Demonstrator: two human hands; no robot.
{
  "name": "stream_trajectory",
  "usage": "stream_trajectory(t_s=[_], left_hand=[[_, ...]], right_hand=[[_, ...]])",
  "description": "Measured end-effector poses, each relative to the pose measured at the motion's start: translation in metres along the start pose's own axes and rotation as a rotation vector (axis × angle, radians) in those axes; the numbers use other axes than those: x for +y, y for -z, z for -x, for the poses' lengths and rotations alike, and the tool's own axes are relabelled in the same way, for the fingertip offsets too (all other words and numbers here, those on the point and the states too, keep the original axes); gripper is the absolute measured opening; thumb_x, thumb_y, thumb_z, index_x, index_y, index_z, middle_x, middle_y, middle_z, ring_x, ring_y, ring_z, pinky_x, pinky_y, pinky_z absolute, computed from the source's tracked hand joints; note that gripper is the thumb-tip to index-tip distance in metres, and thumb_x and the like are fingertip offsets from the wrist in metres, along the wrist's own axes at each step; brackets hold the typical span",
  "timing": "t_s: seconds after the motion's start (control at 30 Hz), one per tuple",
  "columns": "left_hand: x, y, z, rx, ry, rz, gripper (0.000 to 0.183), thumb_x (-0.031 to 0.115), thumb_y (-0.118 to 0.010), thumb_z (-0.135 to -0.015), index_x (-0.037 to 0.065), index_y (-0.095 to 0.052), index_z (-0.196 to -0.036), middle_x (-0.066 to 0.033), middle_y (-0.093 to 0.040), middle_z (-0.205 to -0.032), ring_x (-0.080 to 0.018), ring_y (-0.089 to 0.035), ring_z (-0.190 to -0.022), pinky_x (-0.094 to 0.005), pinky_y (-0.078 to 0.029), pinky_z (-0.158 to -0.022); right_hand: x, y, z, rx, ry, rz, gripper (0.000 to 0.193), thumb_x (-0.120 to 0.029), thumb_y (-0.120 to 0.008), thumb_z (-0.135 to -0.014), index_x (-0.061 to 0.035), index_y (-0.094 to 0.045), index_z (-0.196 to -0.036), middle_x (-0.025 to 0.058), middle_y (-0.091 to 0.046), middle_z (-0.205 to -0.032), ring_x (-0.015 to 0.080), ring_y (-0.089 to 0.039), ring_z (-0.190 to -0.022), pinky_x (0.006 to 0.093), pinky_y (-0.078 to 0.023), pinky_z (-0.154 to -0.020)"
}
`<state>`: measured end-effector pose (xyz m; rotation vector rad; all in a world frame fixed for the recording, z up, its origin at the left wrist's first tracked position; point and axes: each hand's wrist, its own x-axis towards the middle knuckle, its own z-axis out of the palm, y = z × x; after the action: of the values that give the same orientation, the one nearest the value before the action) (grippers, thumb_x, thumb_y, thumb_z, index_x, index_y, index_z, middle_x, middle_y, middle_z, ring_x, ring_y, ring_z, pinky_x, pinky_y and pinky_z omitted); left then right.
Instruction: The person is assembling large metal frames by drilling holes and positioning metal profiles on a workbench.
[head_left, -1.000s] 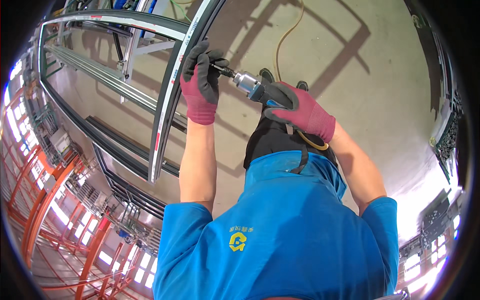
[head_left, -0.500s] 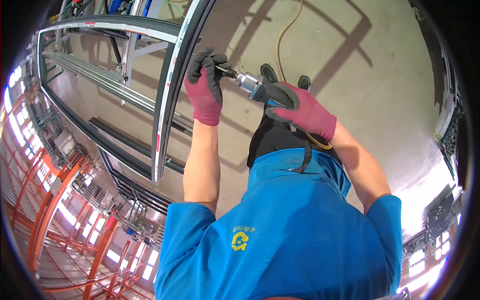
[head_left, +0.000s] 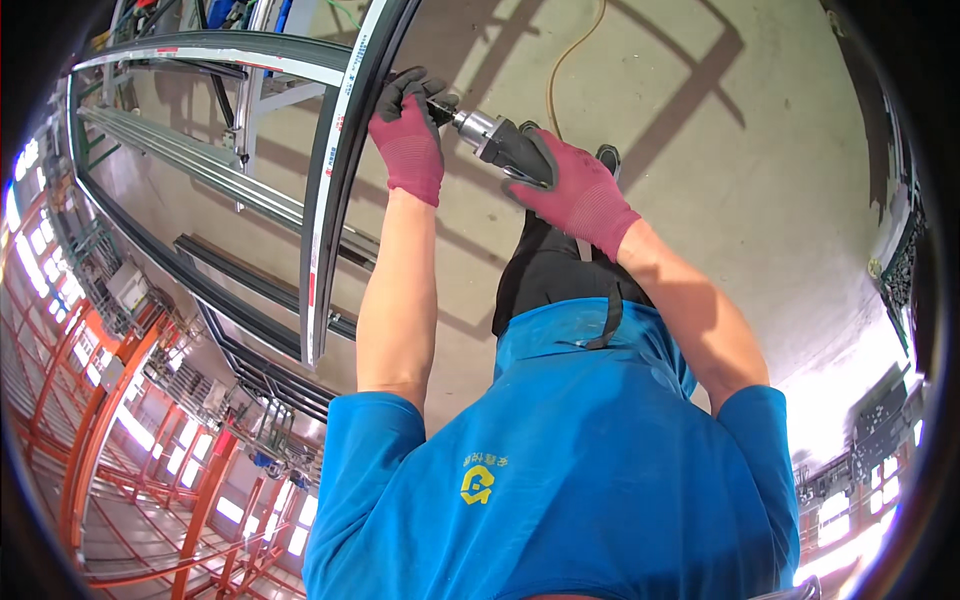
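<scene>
My right hand [head_left: 575, 190], in a maroon and dark grey glove, grips a handheld driver with a silver front [head_left: 478, 130]. The tool's tip points up-left toward my left hand [head_left: 410, 145], which wears a matching glove. Its fingers are curled beside the tip, close against a dark metal frame [head_left: 328, 170] with a strip of white film along it. Whatever those fingers pinch is too small or hidden to name. The frame stands to the left, and its near bar runs past my left hand.
A thin tan hose [head_left: 553, 80] trails over the floor [head_left: 760, 230] beyond the driver. Further frame bars [head_left: 200, 165] cross on the left, with dark profiles [head_left: 240, 275] lying below them. Orange steelwork [head_left: 95, 420] rises at the far left.
The driver and my right hand have moved up and left, nearer the frame. My left hand has shifted slightly up, its fingers still curled by the tip.
</scene>
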<state>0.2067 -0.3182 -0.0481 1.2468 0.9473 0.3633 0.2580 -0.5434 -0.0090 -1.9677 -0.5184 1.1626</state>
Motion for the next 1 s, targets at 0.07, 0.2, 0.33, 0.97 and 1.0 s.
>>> stream_trajectory(t_s=[0.07,0.2,0.33,0.97,1.0], left_hand=[[-0.001,0.001,-0.002,0.008,0.003,-0.005,0.024,0.005,-0.050,-0.105,-0.005,-0.063,-0.123,-0.0186,-0.073,-0.103,-0.0253,-0.072,-0.085,-0.0372,-0.062,-0.078],[-0.003,0.002,-0.003,0.000,0.031,0.013,0.025,0.005,-0.050,-0.105,-0.005,-0.063,-0.123,-0.0188,-0.073,-0.104,-0.0264,-0.073,-0.086,-0.0373,-0.063,-0.077],[-0.003,0.003,-0.002,0.027,0.018,-0.015,0.025,0.006,-0.050,-0.105,-0.005,-0.063,-0.123,-0.0186,-0.073,-0.103,-0.0271,-0.074,-0.085,-0.0376,-0.063,-0.077],[0.000,-0.002,-0.007,0.043,0.004,-0.017,0.025,0.006,-0.050,-0.104,-0.004,-0.065,-0.122,-0.0208,-0.073,-0.107,-0.0275,-0.074,-0.088,-0.0357,-0.063,-0.076],[0.002,-0.002,-0.008,0.059,0.007,-0.012,0.024,0.005,-0.050,-0.104,-0.003,-0.064,-0.121,-0.0200,-0.073,-0.103,-0.0264,-0.073,-0.082,-0.0349,-0.062,-0.073]], right_hand=[[0.003,-0.002,-0.003,0.017,0.009,0.006,0.074,-0.036,-0.079,-0.085,-0.0041,-0.052,-0.146,0.0245,-0.068,-0.128,0.0396,-0.065,-0.120,0.0449,-0.051,-0.103],[0.009,-0.005,-0.007,0.019,-0.001,0.035,0.072,-0.034,-0.079,-0.085,-0.0051,-0.053,-0.145,0.0233,-0.068,-0.127,0.0387,-0.065,-0.120,0.0442,-0.051,-0.103],[0.010,-0.006,-0.008,0.026,0.008,0.023,0.070,-0.033,-0.078,-0.085,-0.0070,-0.054,-0.144,0.0219,-0.069,-0.125,0.0377,-0.067,-0.118,0.0436,-0.052,-0.102],[0.014,-0.007,-0.018,0.043,0.045,-0.049,0.063,-0.032,-0.080,-0.085,-0.0079,-0.057,-0.139,0.0194,-0.072,-0.116,0.0352,-0.070,-0.109,0.0420,-0.054,-0.095],[0.011,-0.005,-0.019,0.013,0.025,-0.049,0.062,-0.032,-0.080,-0.085,-0.0083,-0.057,-0.138,0.0191,-0.072,-0.116,0.0347,-0.070,-0.108,0.0417,-0.054,-0.095]])
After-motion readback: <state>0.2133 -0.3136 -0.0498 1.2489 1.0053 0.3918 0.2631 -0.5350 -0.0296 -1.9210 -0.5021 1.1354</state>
